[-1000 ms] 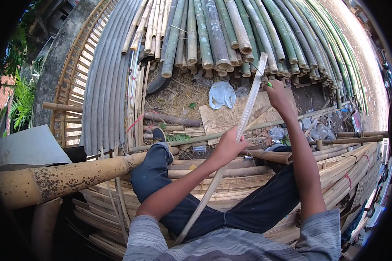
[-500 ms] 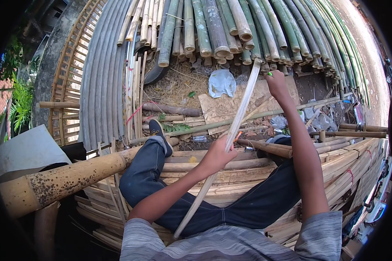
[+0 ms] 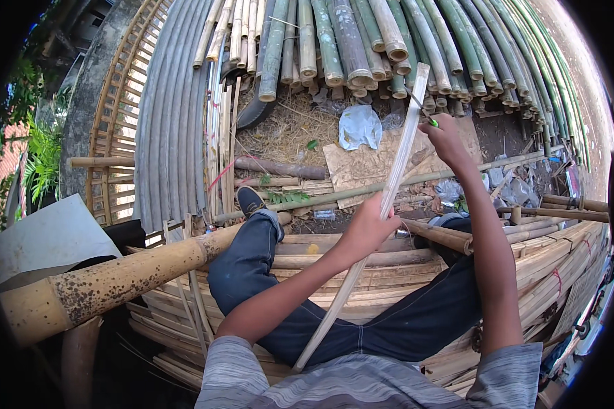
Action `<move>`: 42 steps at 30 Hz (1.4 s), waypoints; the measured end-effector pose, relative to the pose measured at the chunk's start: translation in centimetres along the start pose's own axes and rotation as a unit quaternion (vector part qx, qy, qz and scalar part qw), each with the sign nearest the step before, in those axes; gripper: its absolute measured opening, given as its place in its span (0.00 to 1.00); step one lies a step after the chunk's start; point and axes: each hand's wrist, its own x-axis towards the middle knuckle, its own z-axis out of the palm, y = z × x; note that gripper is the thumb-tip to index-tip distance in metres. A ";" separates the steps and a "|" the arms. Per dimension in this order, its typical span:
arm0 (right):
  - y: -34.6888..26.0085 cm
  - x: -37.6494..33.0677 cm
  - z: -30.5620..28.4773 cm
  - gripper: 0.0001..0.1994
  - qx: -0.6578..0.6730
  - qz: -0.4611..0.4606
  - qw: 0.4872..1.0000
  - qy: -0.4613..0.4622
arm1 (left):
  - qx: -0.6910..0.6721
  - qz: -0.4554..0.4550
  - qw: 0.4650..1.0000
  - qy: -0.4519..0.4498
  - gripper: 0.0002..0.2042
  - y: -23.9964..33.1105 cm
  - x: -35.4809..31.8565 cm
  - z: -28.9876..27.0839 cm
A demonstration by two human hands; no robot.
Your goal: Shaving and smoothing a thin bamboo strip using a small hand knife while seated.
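My left hand (image 3: 366, 228) grips the pale bamboo strip (image 3: 396, 170) at its middle; it slants from my lap far-right toward the stacked poles (image 3: 348, 41). Farther up, my right hand (image 3: 445, 136) is closed around a green-handled blade (image 3: 421, 112) against it.

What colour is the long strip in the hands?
Pale cream, almost white. The bamboo strip shows best in the head view, held by both hands.

One head-worn fisheye view looks steeply down and forward from close above the lap, forearms entering from the near edge, stacked bamboo poles (image 3: 361, 41) far ahead, edges curving outward.
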 end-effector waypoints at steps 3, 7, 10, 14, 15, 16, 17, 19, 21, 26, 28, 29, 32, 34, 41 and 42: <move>-0.2 0.7 -0.4 0.17 0.011 -0.049 0.999 -0.014 | 0.064 0.063 0.995 0.032 0.08 0.0 0.0 0.4; 5.5 1.7 -1.6 0.17 -0.013 0.039 0.992 0.116 | 0.043 0.003 0.999 -0.033 0.08 0.5 -0.6 1.3; 4.6 1.6 -1.5 0.15 0.024 0.092 0.995 -0.001 | 0.081 0.095 0.992 0.016 0.08 -1.9 -0.2 0.7; 1.5 0.1 0.6 0.10 -0.147 -0.311 0.938 0.040 | 0.079 0.032 0.996 0.014 0.08 0.1 -0.1 -0.8; 1.7 0.4 0.3 0.10 -0.149 -0.310 0.938 0.040 | 0.078 0.033 0.996 0.012 0.08 0.6 -0.3 -0.5; 2.1 1.1 -0.1 0.11 -0.105 -0.199 0.972 0.066 | 0.081 0.027 0.996 0.006 0.09 0.9 -0.6 -0.3; 2.5 1.8 -0.5 0.14 -0.056 -0.086 0.990 0.093 | 0.086 0.021 0.996 0.002 0.09 1.2 -0.9 -0.2; 4.8 2.2 -2.2 0.17 0.001 0.074 0.991 0.110 | 0.084 0.009 0.996 -0.015 0.09 1.2 -1.2 0.1; 3.8 1.7 -1.9 0.16 -0.022 0.049 0.993 0.100 | 0.083 -0.010 0.996 -0.027 0.09 1.0 -1.4 -0.2; -3.6 0.0 1.1 0.16 -0.052 -0.034 0.996 -0.069 | 0.040 -0.005 0.999 0.020 0.08 0.6 -0.2 -2.6; -4.0 -0.2 1.2 0.16 -0.069 -0.061 0.991 -0.102 | 0.007 -0.021 1.000 0.007 0.08 1.1 0.2 -3.0; -4.1 -0.2 1.3 0.16 -0.083 -0.099 0.988 -0.086 | -0.024 -0.037 0.999 -0.003 0.08 1.3 0.2 -3.2; -2.4 1.2 0.0 0.16 -0.043 -0.021 0.999 -0.024 | 0.034 0.038 0.999 -0.001 0.08 0.1 -0.4 -1.8; 1.6 2.8 -2.9 0.16 -0.035 0.073 0.995 0.062 | 0.019 0.017 0.999 -0.045 0.08 1.0 -1.3 -0.7; 3.3 1.0 0.8 0.14 -0.336 -0.112 0.934 -0.039 | -0.050 -0.011 0.981 -0.187 0.10 3.5 -2.9 0.5; 2.7 1.1 1.3 0.12 -0.314 -0.060 0.947 -0.031 | -0.083 -0.023 0.980 -0.179 0.10 3.7 -2.6 0.3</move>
